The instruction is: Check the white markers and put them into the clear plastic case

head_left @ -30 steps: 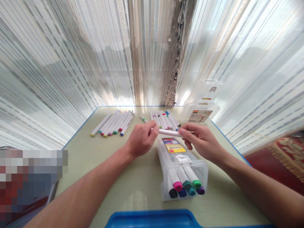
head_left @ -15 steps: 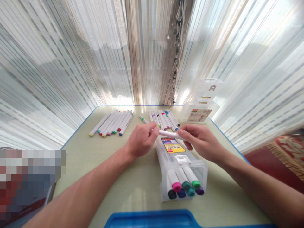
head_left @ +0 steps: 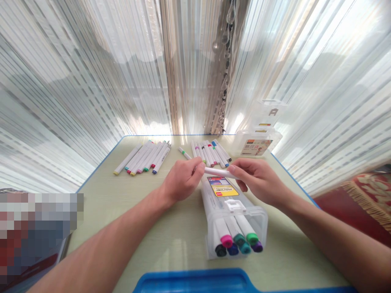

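Observation:
Both hands hold one white marker point(head_left: 217, 172) level above the table. My left hand point(head_left: 182, 180) pinches its left end, my right hand point(head_left: 257, 179) grips its right end. Just below them lies a clear plastic marker case point(head_left: 233, 212) on its side, with several markers inside whose pink, green, teal, purple and black caps face me. A yellow label sits on top of the case.
Two rows of white markers lie at the far side of the pale green table point(head_left: 171, 240): one row point(head_left: 143, 158) at the left, another point(head_left: 209, 153) in the middle. A clear box with a printed card point(head_left: 256, 143) stands far right. A blue tray edge point(head_left: 195, 281) is nearest me. Striped curtains surround the table.
Almost nothing: both hands keep hold of the marker in the same place; the view has shifted slightly.

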Demonstrator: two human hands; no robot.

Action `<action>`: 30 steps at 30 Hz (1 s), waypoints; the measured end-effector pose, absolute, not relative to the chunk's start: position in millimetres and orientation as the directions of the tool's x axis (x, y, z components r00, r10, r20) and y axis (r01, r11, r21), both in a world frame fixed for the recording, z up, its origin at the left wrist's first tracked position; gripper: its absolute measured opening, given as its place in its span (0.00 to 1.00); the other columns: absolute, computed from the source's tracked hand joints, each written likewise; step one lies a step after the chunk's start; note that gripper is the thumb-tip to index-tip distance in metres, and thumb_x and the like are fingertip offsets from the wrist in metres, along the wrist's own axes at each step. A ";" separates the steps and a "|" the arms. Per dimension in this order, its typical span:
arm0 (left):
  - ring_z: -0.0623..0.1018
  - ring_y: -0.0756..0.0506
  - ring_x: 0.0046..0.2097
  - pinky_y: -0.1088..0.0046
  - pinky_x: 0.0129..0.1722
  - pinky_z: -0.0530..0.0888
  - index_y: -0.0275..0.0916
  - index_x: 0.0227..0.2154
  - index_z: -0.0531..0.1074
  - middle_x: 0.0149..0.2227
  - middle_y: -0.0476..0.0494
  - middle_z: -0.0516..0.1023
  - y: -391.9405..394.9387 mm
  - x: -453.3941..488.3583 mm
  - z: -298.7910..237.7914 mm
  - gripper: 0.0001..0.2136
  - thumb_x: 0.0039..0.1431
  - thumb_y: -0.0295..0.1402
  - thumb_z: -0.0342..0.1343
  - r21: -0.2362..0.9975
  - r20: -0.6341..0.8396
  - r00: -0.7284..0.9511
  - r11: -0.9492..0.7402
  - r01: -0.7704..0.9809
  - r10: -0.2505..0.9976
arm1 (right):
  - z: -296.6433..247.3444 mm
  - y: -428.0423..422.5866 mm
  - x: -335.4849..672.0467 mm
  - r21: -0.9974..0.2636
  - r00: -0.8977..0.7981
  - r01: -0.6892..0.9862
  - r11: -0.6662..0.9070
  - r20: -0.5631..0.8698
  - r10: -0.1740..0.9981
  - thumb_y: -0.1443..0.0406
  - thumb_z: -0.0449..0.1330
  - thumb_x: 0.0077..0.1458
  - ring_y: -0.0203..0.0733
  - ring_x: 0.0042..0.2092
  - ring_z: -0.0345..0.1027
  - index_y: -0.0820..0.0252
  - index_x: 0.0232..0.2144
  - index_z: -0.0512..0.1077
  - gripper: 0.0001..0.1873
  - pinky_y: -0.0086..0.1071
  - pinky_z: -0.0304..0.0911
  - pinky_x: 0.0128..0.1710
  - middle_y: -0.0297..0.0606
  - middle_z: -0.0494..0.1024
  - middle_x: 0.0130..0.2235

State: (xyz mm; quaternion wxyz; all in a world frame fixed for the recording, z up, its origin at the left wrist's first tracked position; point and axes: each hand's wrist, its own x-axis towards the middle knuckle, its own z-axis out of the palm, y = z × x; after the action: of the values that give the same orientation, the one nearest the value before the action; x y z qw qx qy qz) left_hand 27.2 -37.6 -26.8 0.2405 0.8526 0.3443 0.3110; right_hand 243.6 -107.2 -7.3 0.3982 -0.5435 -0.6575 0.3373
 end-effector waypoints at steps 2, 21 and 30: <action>0.66 0.50 0.23 0.72 0.27 0.60 0.40 0.22 0.61 0.19 0.52 0.67 -37.8 27.5 -26.5 0.17 0.69 0.36 0.44 0.622 0.368 0.570 -0.650 0.437 0.735 | -7.0 -107.0 243.6 -0.878 -0.091 0.444 0.179 0.155 0.984 0.50 0.58 0.61 0.32 0.19 0.57 0.59 0.22 0.69 0.23 0.28 0.52 0.20 0.31 0.68 0.16; 0.66 0.49 0.23 0.70 0.27 0.60 0.41 0.23 0.62 0.20 0.51 0.67 -38.0 27.7 -28.7 0.17 0.69 0.37 0.43 0.604 0.371 0.559 -0.650 0.462 0.742 | 0.7 -113.9 242.2 -0.877 -0.207 0.454 0.156 0.066 0.976 0.55 0.58 0.63 0.31 0.23 0.63 0.60 0.33 0.75 0.15 0.26 0.57 0.21 0.31 0.70 0.24; 0.63 0.50 0.25 0.70 0.28 0.56 0.40 0.24 0.61 0.21 0.52 0.65 -37.5 31.0 -29.5 0.17 0.69 0.38 0.42 0.610 0.256 0.596 -0.605 0.512 0.761 | -4.0 -111.1 245.2 -0.881 -0.196 0.448 0.150 0.067 0.978 0.55 0.58 0.63 0.33 0.24 0.65 0.61 0.33 0.75 0.15 0.26 0.60 0.22 0.32 0.70 0.24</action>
State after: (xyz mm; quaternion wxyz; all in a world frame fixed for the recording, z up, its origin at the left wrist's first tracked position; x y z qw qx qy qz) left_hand 31.0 -37.5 -29.5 0.2451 0.8591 0.3704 0.2544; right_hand 245.2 -111.1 -4.0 0.3486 -0.5296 -0.6734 0.3802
